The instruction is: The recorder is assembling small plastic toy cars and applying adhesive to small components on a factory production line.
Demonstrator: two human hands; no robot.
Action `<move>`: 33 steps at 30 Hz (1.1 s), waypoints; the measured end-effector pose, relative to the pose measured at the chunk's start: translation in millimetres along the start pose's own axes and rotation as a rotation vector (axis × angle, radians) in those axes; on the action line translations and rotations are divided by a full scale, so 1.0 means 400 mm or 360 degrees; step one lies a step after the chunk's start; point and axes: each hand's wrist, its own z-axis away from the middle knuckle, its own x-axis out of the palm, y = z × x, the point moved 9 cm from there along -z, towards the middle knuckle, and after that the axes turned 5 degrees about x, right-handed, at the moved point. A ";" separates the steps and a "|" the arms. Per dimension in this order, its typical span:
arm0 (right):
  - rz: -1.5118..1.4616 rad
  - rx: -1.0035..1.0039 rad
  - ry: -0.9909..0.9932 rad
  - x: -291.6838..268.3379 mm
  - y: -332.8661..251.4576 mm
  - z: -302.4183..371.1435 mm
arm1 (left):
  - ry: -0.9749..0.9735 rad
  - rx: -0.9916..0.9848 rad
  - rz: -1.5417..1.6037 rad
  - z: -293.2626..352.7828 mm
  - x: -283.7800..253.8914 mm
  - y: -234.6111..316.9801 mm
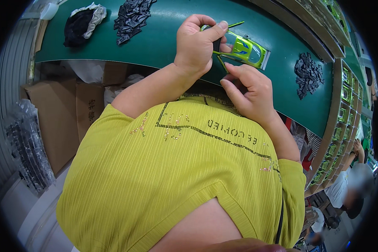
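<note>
My left hand (199,44) is closed around the front end of a bright green toy car (246,48) with blue markings and a grey piece at its rear. The car is held at the green table (166,40), and its two thin green doors stand swung out, one on each side. Close by the near-side door (222,64) is my right hand (248,86). Its index fingertip is at the door's free end, while the thumb sits apart below with a gap between them. Part of the car's front is hidden behind my left fingers.
Small black plastic parts lie in one pile (132,19) left of the hands and another pile (309,74) at right. A black and white cloth bundle (84,24) rests far left. A divided tray (339,122) of green pieces borders the right side. Cardboard boxes (54,122) stand below left.
</note>
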 end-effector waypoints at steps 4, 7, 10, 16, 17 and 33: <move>-0.1206 0.0992 0.0233 0.014 0.149 0.043 | -0.0001 -0.0076 0.0254 -0.001 0.012 -0.001; -0.1811 0.1323 -0.0257 0.091 0.164 0.038 | -0.0071 -0.0103 0.0305 0.011 0.024 -0.007; -0.2411 0.1530 -0.0202 0.138 0.141 0.040 | -0.0220 -0.0153 0.0333 0.030 0.047 -0.023; -0.2601 0.1369 -0.0288 0.136 0.134 0.022 | -0.0393 -0.0060 0.0365 0.044 0.070 -0.019; -0.2600 0.1370 -0.0291 0.135 0.136 0.022 | -0.0381 -0.0043 0.0353 0.046 0.073 -0.015; -0.2850 0.1247 -0.0629 0.160 0.118 0.034 | -0.0344 0.0241 -0.0215 0.033 0.054 0.021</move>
